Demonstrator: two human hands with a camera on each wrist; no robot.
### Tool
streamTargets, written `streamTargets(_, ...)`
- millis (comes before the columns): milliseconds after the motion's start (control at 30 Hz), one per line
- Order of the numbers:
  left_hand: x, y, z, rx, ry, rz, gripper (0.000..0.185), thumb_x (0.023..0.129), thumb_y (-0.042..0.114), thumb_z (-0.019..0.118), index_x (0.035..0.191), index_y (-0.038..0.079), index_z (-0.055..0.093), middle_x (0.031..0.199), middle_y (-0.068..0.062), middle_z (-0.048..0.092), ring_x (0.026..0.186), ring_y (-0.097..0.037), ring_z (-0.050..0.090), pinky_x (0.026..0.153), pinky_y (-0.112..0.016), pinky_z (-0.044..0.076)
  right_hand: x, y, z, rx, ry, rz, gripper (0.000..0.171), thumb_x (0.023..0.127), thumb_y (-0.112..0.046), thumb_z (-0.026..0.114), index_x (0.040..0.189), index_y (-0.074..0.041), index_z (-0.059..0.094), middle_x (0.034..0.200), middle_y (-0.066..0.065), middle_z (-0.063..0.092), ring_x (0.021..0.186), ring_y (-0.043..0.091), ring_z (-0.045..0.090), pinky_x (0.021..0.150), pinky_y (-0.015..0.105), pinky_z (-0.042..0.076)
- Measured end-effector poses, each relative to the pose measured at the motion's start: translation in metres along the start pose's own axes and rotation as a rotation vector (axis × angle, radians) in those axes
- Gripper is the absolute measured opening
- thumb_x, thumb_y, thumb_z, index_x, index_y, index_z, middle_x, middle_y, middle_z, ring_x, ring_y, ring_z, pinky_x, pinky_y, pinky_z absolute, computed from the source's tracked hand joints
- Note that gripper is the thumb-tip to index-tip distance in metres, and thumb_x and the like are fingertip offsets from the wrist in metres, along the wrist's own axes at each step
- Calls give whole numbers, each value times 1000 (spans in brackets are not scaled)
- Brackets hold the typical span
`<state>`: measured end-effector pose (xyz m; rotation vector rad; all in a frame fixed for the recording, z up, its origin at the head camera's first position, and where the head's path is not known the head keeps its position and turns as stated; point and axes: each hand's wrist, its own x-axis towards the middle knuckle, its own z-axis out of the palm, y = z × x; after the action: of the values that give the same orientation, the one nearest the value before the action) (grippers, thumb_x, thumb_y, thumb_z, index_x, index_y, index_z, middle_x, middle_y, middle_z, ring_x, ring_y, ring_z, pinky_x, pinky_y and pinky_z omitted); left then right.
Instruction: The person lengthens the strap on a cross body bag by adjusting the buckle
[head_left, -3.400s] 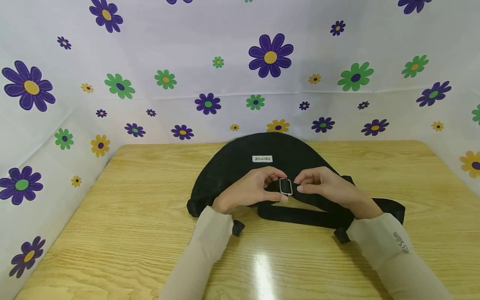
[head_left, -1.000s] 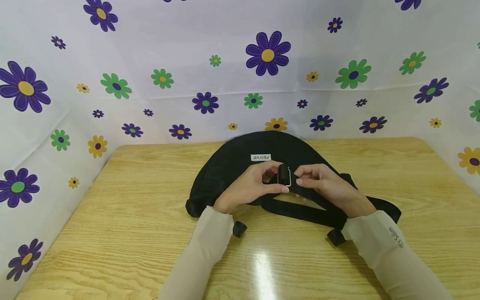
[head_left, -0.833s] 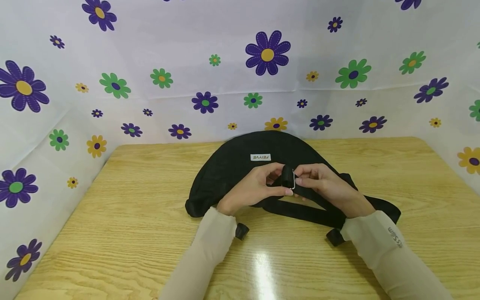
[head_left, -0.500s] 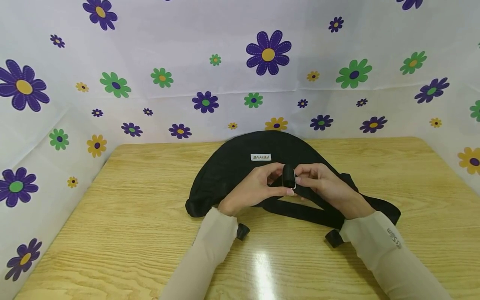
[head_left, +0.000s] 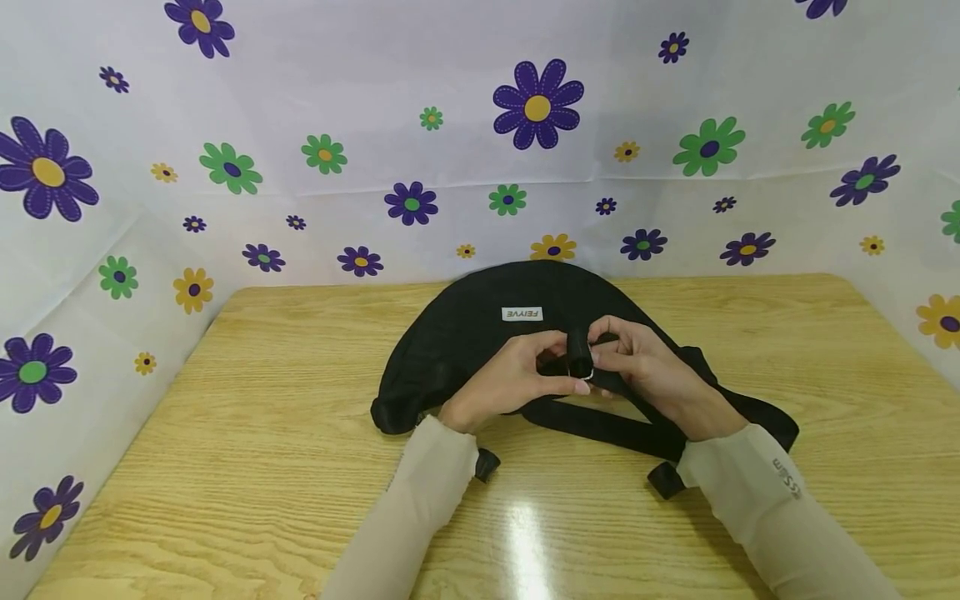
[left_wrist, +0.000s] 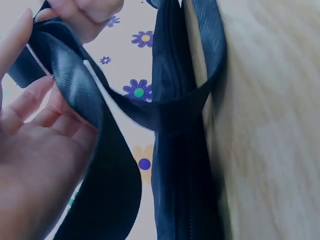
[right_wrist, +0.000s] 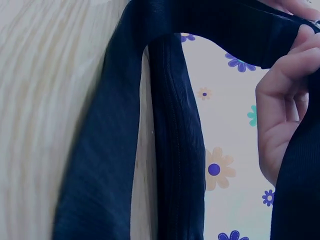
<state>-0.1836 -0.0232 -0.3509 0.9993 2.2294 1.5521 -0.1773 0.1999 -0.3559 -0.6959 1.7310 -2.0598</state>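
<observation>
A black crescent-shaped bag (head_left: 457, 333) with a white label (head_left: 522, 314) lies on the table, its long webbing strap (head_left: 592, 425) looping in front. Over its front edge, my left hand (head_left: 510, 375) grips the strap at a metal slider buckle (head_left: 587, 376), thumb below and fingers above. A short fold of strap (head_left: 579, 353) stands up through the buckle. From the other side my right hand (head_left: 652, 371) pinches the strap right beside the buckle. The left wrist view shows the strap (left_wrist: 75, 80) bent through the metal frame; the fingertips are partly hidden there.
The wooden table (head_left: 262, 433) carries the bag. One black strap end (head_left: 486, 465) lies by the left sleeve, another black piece (head_left: 666, 481) by the right sleeve. A flowered cloth (head_left: 337, 100) hangs behind and at the sides.
The buckle has turned from facing up flat to nearly edge-on, and the strap fold in it now stands up as a loop. My right fingers have just lifted slightly at the fold.
</observation>
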Motion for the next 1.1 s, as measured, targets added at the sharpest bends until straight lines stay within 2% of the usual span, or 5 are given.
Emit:
streamTargets(267, -1, 3, -3, 41, -17, 16, 30, 92, 15, 78, 118, 5, 66, 103, -1, 68, 92, -11, 58, 80, -23, 46, 0, -1, -1, 53, -74, -74, 25, 100, 12, 40, 106, -8, 54, 87, 3, 73, 64, 12, 65, 62, 26, 55)
streamTargets(500, -4, 5, -12, 61, -69, -49, 64, 88, 12, 81, 144, 2, 51, 109, -6, 66, 98, -13, 60, 83, -23, 47, 0, 2, -3, 86, -108, -124, 25, 103, 11, 39, 110, -8, 54, 92, 5, 74, 69, 13, 67, 64, 25, 55)
streamTargets(567, -6, 6, -14, 65, -70, -63, 68, 88, 11, 81, 147, 2, 48, 109, -7, 65, 98, -15, 59, 82, -23, 47, 0, 2, -4, 93, -109, -125, 26, 103, 10, 38, 113, -8, 54, 92, 5, 74, 71, 13, 67, 64, 25, 55)
streamTargets(867, -6, 9, -18, 148, -33, -41, 53, 92, 13, 77, 139, 5, 54, 108, -8, 65, 96, -16, 60, 82, -25, 47, -2, -1, -5, 49, -102, -100, 41, 94, 17, 47, 124, -10, 57, 96, 4, 74, 73, 14, 65, 68, 27, 56)
streamTargets(1100, -7, 8, -18, 131, -15, -30, 49, 93, 13, 76, 135, 2, 53, 105, -8, 64, 91, -16, 59, 78, -24, 48, -3, -5, 0, -70, -65, -99, 39, 94, 10, 63, 126, -10, 57, 96, 4, 72, 73, 14, 65, 68, 27, 56)
